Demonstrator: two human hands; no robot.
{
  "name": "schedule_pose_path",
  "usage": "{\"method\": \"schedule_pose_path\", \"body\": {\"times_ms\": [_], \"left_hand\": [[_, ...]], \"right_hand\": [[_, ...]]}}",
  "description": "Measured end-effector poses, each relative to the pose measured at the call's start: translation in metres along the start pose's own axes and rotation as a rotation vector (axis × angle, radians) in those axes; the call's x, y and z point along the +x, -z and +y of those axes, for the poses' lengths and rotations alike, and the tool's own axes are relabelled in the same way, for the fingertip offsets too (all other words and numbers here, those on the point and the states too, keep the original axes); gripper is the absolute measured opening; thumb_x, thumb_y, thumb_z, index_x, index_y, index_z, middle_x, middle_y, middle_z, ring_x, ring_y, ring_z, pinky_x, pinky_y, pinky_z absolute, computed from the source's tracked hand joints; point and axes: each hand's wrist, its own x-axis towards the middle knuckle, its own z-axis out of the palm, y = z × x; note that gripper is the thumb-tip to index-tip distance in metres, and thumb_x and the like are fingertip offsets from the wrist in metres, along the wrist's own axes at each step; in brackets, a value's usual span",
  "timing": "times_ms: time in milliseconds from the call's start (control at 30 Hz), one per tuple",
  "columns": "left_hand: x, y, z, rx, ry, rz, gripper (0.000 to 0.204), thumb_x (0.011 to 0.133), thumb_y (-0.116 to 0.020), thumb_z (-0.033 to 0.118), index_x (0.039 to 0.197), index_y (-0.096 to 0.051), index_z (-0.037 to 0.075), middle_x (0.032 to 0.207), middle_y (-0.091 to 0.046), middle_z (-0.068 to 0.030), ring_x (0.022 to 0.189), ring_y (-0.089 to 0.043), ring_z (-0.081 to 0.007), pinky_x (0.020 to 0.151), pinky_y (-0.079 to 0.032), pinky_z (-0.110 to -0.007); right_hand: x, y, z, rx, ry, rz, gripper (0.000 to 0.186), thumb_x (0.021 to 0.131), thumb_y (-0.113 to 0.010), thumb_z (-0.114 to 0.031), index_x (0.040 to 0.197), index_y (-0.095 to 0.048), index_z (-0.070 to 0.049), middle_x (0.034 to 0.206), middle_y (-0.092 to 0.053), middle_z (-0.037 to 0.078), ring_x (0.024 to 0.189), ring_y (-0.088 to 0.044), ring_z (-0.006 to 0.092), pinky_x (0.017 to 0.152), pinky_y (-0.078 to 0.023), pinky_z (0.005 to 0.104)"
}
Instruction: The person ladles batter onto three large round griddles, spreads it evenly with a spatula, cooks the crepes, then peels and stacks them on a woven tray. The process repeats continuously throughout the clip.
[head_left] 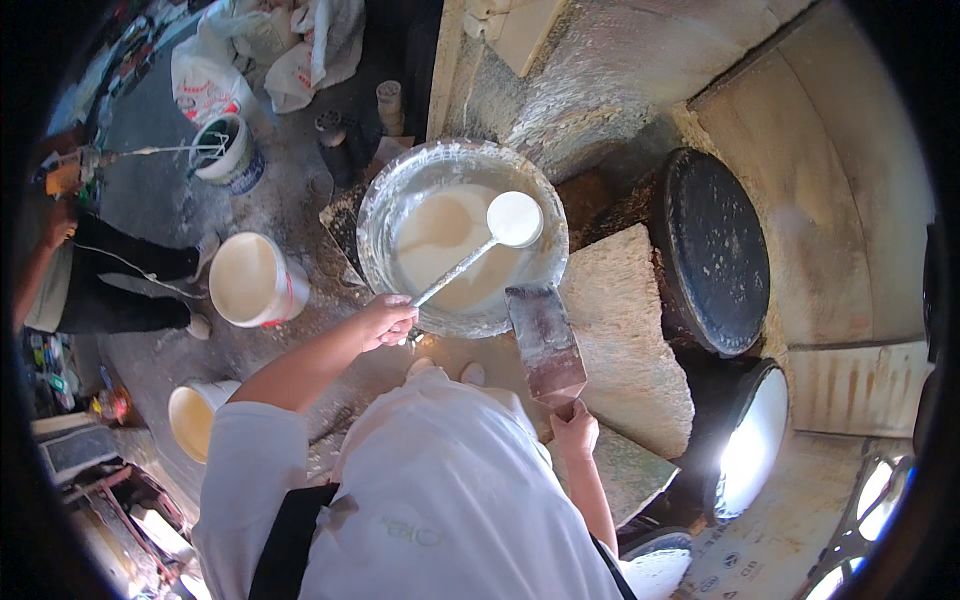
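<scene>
My left hand point(390, 320) grips the handle of a long ladle point(515, 219), whose round bowl, full of creamy white liquid, is held over a large round tub point(382, 210) with pale liquid inside. My right hand point(575, 430) grips the lower end of a flat, rectangular, dark brownish scraper or board point(545, 343). Its upper end reaches the tub's lower right rim; whether they touch I cannot tell.
Pale buckets point(290, 295) stand at left. A person point(120, 290) holds a mixing tool point(65, 170) by another bucket point(240, 155). White sacks point(205, 75) lie behind. Rough slabs point(620, 330), black round lids point(710, 250) and a white round disc point(755, 430) are at right.
</scene>
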Motion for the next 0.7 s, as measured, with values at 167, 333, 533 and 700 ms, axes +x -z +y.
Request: {"method": "schedule_pose_path", "body": {"times_ms": [167,333,533,700], "left_hand": [[-0.057,-0.031,0.065,0.095,0.069,0.083,0.017,0.091,-0.048,0.017,0.078,-0.048,0.005,0.051,-0.035,0.0033,0.034,-0.029,-0.0071,0.034,-0.021,-0.024],[-0.088,-0.106,0.115,0.144,0.154,0.234,0.013,0.087,-0.052,0.013,0.079,-0.05,0.003,0.053,-0.037,0.0028,0.037,-0.029,-0.0056,0.033,-0.02,-0.021],[-0.059,-0.22,0.147,0.215,0.16,0.233,0.014,0.088,-0.051,0.015,0.079,-0.05,0.004,0.054,-0.036,0.0038,0.038,-0.027,-0.0057,0.034,-0.021,-0.021],[0.021,-0.297,0.131,0.182,0.068,0.048,0.016,0.089,-0.051,0.019,0.08,-0.05,0.006,0.055,-0.035,0.0065,0.038,-0.028,-0.0043,0.034,-0.021,-0.02]], "right_hand": [[0.031,-0.021,-0.018,0.113,0.035,-0.047,0.022,0.068,-0.068,-0.023,0.081,-0.062,-0.007,0.077,-0.066,0.012,0.074,-0.064,0.0295,0.068,-0.05,0.0392],[0.09,-0.046,-0.036,0.203,0.114,-0.009,0.03,0.066,-0.068,-0.029,0.082,-0.062,-0.005,0.077,-0.065,0.016,0.074,-0.063,0.0336,0.067,-0.05,0.041],[0.142,-0.031,-0.013,0.561,0.072,0.138,0.027,0.065,-0.072,-0.018,0.082,-0.061,0.0,0.071,-0.065,0.01,0.065,-0.064,0.0201,0.061,-0.05,0.0323],[0.131,0.031,0.073,1.31,0.048,-0.159,0.005,0.075,-0.062,0.001,0.08,-0.06,0.001,0.071,-0.065,0.007,0.06,-0.06,0.0139,0.057,-0.048,0.0256]]}}
